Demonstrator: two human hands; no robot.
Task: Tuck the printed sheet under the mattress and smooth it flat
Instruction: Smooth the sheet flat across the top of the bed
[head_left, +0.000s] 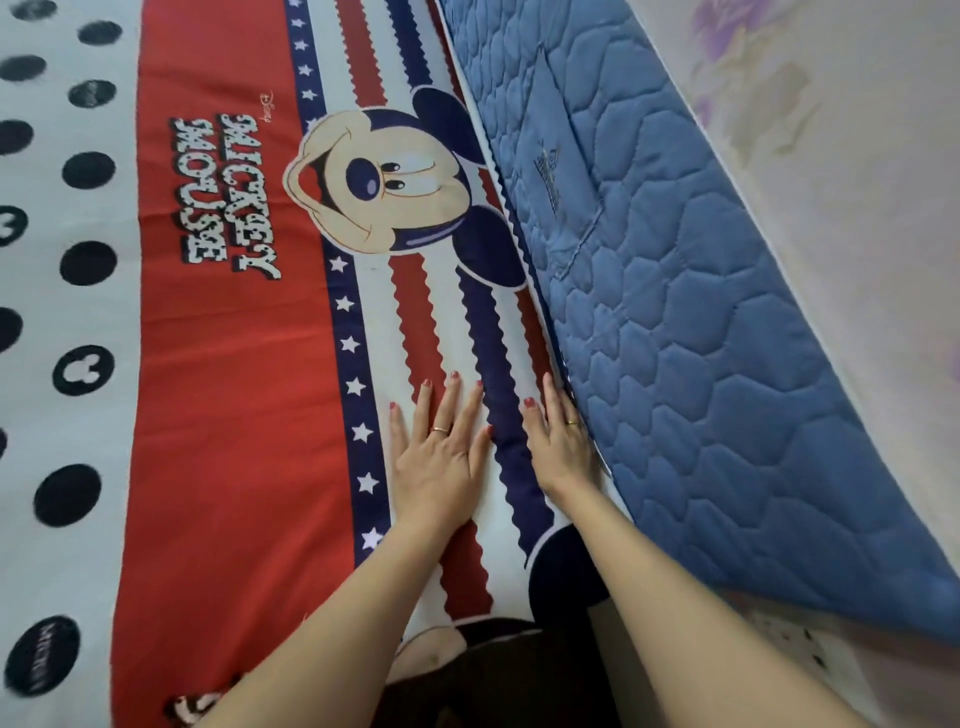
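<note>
**Smoothing along the mattress edge**

I see my left hand (439, 447) flat, fingers straight, on the printed sheet (234, 364). My right hand (558, 441) presses, fingers straight, beside the blue mattress (675, 338). The sheet looks flat; tucking probably remains.

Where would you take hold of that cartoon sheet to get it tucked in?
Probably along its right edge, where the sheet meets the blue mattress. It lies flat with no fold to pinch, so flat hands coming from above, like the right hand at that seam, could push it under.
</note>
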